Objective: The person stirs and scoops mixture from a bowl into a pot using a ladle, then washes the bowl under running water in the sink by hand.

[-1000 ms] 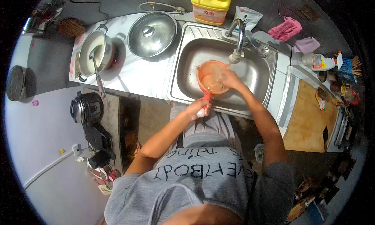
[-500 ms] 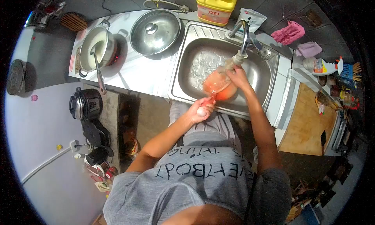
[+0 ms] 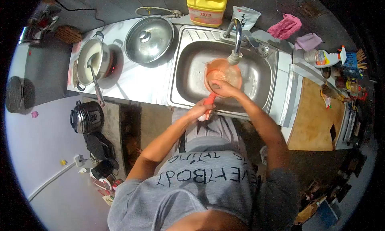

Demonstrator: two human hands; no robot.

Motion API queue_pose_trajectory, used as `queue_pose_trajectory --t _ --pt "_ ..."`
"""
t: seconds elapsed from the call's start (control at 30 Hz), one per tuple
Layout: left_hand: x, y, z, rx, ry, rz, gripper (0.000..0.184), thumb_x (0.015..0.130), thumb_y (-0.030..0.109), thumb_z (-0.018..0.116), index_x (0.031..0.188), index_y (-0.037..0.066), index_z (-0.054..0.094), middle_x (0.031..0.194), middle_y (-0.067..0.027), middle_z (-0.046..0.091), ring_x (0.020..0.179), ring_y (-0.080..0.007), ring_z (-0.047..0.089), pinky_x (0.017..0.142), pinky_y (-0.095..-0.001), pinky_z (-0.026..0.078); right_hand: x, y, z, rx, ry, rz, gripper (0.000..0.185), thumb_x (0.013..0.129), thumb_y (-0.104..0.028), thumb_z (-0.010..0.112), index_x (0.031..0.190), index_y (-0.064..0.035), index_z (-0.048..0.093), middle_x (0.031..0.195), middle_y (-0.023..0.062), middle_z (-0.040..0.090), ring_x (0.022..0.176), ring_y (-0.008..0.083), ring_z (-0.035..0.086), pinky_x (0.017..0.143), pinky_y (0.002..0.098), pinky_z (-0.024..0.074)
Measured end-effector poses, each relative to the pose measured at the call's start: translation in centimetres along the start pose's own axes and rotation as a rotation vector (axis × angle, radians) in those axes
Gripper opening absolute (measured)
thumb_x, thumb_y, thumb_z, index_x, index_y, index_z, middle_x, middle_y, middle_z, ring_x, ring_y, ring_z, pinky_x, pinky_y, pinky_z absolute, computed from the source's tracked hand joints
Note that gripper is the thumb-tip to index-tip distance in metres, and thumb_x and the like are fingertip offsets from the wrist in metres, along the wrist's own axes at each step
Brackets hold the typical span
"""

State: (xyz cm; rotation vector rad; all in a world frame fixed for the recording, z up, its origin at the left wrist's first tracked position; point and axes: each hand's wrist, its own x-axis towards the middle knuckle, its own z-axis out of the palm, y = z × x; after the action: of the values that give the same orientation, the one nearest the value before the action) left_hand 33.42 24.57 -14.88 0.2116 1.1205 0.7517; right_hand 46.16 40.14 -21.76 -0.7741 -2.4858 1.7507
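My left hand [image 3: 202, 110] is closed around the red handle of an orange water dipper [image 3: 207, 73], held level over the sink. A small whitish rounded shape shows at the lower side of that hand; I cannot tell whether it is the handle's end. My right hand [image 3: 222, 88] is at the near rim of the dipper, fingers curled down into the bowl, and what they hold, if anything, is hidden. Clear water seems to lie in the bowl. Directly above its far right side is the tap [image 3: 236, 46]. The steel sink [image 3: 188, 70] surrounds the dipper.
Left of the sink are a lidded pan [image 3: 149, 40] and a pot [image 3: 93, 60] with a ladle in it. Behind stand a yellow jug [image 3: 206, 8] and a white packet [image 3: 245, 18]. A wooden board [image 3: 311, 119] lies to the right.
The dipper has levelled from a tilt, and the splashing water in the sink's left side is gone. My right hand has moved from below the tap to the dipper's near rim.
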Motion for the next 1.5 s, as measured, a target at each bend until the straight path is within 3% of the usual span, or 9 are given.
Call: queue_pose_trajectory --t 0.17,0.27,0.43,0.63,0.87,0.97,1.13,1.23,1.5 --pt "-0.2 0.1 -0.5 0.032 -0.037 -0.040 0.016 0.086 0.013 0.054 0.098 0.007 0.046 0.063 0.0017 0.049 0.046 -0.0081 0.049 0.041 -0.0229 0.044 -0.7 1.5 -3.9 -0.108 0.117 0.520 0.028 0.083 -0.019 0.051 0.105 -0.0069 0.063 0.106 0.0161 0.063 0.102 0.0295 0.058 0.087 0.0390 0.0445" --pt "0.5 0.0 -1.1 0.058 -0.009 -0.072 0.020 0.087 0.014 0.054 0.104 0.006 0.048 0.065 0.0022 0.050 0.047 -0.0078 0.048 0.042 -0.0223 0.044 -0.5 1.6 -6.2 -0.906 0.275 -0.182 0.021 0.079 -0.015 0.052 0.094 -0.0094 0.065 0.098 0.0119 0.062 0.096 0.0296 0.060 0.083 0.0413 0.0469" --pt "1.2 0.8 -1.5 0.132 0.037 -0.055 0.015 0.086 0.012 0.053 0.098 0.006 0.047 0.064 0.0005 0.050 0.047 -0.0095 0.049 0.042 -0.0234 0.045 -1.0 1.7 -2.3 -0.933 0.056 0.189 0.019 0.080 -0.020 0.056 0.094 -0.0111 0.066 0.102 0.0121 0.062 0.090 0.0298 0.063 0.070 0.0425 0.0498" --pt "2.8 -0.6 -0.3 0.022 0.030 -0.128 0.013 0.085 0.009 0.051 0.096 0.007 0.045 0.063 -0.0004 0.050 0.046 -0.0103 0.050 0.042 -0.0243 0.045 6.0 4.9 2.0 0.693 -0.043 0.723 0.020 0.083 -0.025 0.059 0.089 -0.0071 0.063 0.085 0.0088 0.063 0.077 0.0228 0.063 0.064 0.0366 0.0491" --pt "2.2 -0.6 1.2 -0.032 0.008 -0.128 0.012 0.085 0.010 0.051 0.095 0.005 0.045 0.062 -0.0005 0.049 0.044 -0.0123 0.049 0.042 -0.0257 0.045 5.6 11.8 -0.7 1.743 0.928 0.163 0.015 0.081 -0.022 0.059 0.084 -0.0076 0.057 0.075 0.0067 0.054 0.066 0.0245 0.052 0.055 0.0338 0.0450" --pt "2.6 -1.0 2.0 -0.006 -0.043 -0.145 0.012 0.086 0.009 0.051 0.095 0.006 0.045 0.063 -0.0010 0.048 0.045 -0.0126 0.049 0.042 -0.0262 0.045 8.9 23.0 4.1 0.974 1.101 0.276 0.021 0.084 -0.025 0.055 0.086 -0.0044 0.058 0.072 0.0060 0.055 0.061 0.0284 0.054 0.053 0.0301 0.0434" --pt "2.4 -1.1 0.8 0.025 -0.047 -0.142 0.013 0.084 0.008 0.050 0.095 0.007 0.043 0.064 -0.0012 0.048 0.046 -0.0127 0.048 0.042 -0.0262 0.044 4.5 9.3 3.8 0.866 0.382 0.274 0.022 0.086 -0.024 0.052 0.094 -0.0056 0.061 0.083 0.0090 0.061 0.079 0.0225 0.057 0.068 0.0310 0.0449" --pt "1.5 -0.5 0.5 0.105 -0.028 -0.127 0.016 0.083 0.008 0.050 0.097 0.006 0.043 0.065 -0.0013 0.048 0.046 -0.0129 0.049 0.042 -0.0264 0.044 0.9 7.3 2.9 -0.130 -0.241 0.130 0.028 0.089 -0.027 0.052 0.103 -0.0062 0.063 0.089 0.0110 0.063 0.091 0.0178 0.058 0.079 0.0307 0.0443" --pt "0.5 -0.7 1.6 -0.031 -0.045 -0.145 0.013 0.085 0.009 0.051 0.095 0.006 0.044 0.066 -0.0003 0.049 0.046 -0.0102 0.048 0.041 -0.0221 0.044 0.5 1.9 -3.2 -0.017 0.264 0.504 0.032 0.081 -0.008 0.054 0.112 -0.0064 0.057 0.097 0.0153 0.065 0.092 0.0297 0.061 0.077 0.0347 0.0490"
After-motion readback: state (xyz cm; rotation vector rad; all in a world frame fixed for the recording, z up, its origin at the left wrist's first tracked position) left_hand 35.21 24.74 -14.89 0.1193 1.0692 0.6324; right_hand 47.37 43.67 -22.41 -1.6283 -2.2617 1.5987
